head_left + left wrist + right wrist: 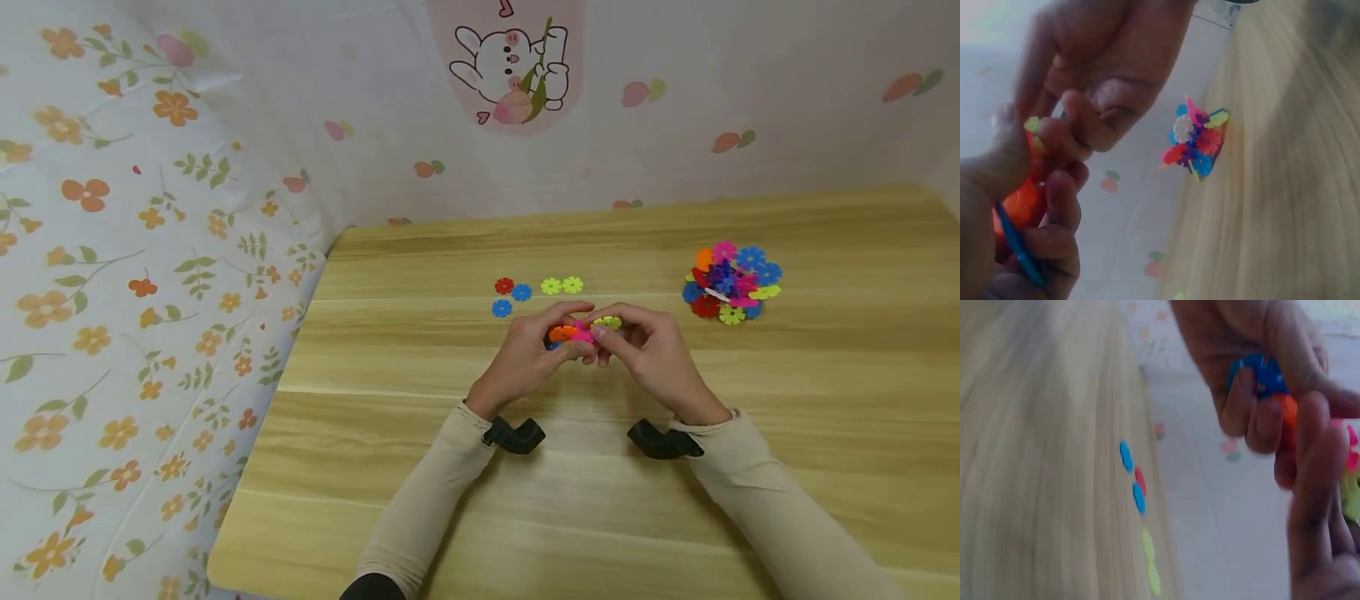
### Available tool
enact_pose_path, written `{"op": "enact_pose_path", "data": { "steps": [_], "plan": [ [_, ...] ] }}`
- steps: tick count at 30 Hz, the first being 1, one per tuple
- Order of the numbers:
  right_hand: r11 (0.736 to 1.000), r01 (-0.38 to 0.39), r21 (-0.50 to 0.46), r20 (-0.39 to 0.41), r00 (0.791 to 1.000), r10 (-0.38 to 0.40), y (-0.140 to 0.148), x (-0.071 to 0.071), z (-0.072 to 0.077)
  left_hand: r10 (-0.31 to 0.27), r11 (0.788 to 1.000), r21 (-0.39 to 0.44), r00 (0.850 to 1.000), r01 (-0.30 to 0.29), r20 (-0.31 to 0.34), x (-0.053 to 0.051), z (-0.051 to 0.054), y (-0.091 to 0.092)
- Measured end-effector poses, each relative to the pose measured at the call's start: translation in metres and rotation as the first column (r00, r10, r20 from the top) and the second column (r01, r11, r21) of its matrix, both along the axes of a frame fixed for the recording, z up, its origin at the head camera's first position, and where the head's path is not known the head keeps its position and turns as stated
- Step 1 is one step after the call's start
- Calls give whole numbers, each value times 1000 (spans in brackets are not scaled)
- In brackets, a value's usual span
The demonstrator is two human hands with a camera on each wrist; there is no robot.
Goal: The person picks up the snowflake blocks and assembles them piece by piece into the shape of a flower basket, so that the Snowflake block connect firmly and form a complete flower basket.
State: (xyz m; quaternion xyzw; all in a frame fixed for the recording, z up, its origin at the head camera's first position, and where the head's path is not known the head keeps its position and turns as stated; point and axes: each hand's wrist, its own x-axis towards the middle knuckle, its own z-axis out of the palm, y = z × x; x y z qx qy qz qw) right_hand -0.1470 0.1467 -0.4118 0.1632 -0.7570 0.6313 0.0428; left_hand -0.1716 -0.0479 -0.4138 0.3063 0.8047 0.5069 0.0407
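Nearest, beige sleeves [442,483] lead to black wrist devices [663,439]. Beyond them the hands meet over the tabletop [375,350]: the left hand [529,350] curls round an orange disc [562,333] and a blue disc [1257,374], while the right hand [660,354] pinches a yellow-green disc [607,322] between thumb and fingers. A pink disc [582,333] lies between the hands; fingers hide how these join. Farther out lie a red disc [504,286] and two flat blue discs [502,308], with two yellow-green ones side by side just to their right. Well to the right sits a multicoloured heap [723,283]. Behind hangs a rabbit-print cloth [510,62].
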Motion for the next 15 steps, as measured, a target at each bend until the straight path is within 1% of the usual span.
{"op": "enact_pose_path", "data": {
  "steps": [2, 3, 7, 9, 12, 15],
  "plan": [
    [1000, 11, -29, 50, 999, -10, -1, -1, 1, 10, 1000, 27, 1000, -10, 12, 0, -1, -3],
    [999, 19, -45, 64, 998, -16, -1, -2, 1, 11, 998, 55, 1000, -13, 23, 1, -2, -5],
    [992, 31, -120, 94, 995, -20, -2, -3, 2, 17, 985, 168, 999, -24, 43, 1, -5, -9],
    [991, 28, -129, 98, 995, -15, -2, -3, 2, 19, 983, 182, 1000, -21, 15, 1, -6, -9],
    [987, 49, -152, 114, 993, -32, -1, -1, 2, 31, 986, 162, 998, -21, -59, 0, -5, -7],
    [977, 76, -199, 122, 991, -52, -1, 0, 1, 52, 991, 132, 987, -32, -153, 0, -4, -4]
  ]
}}
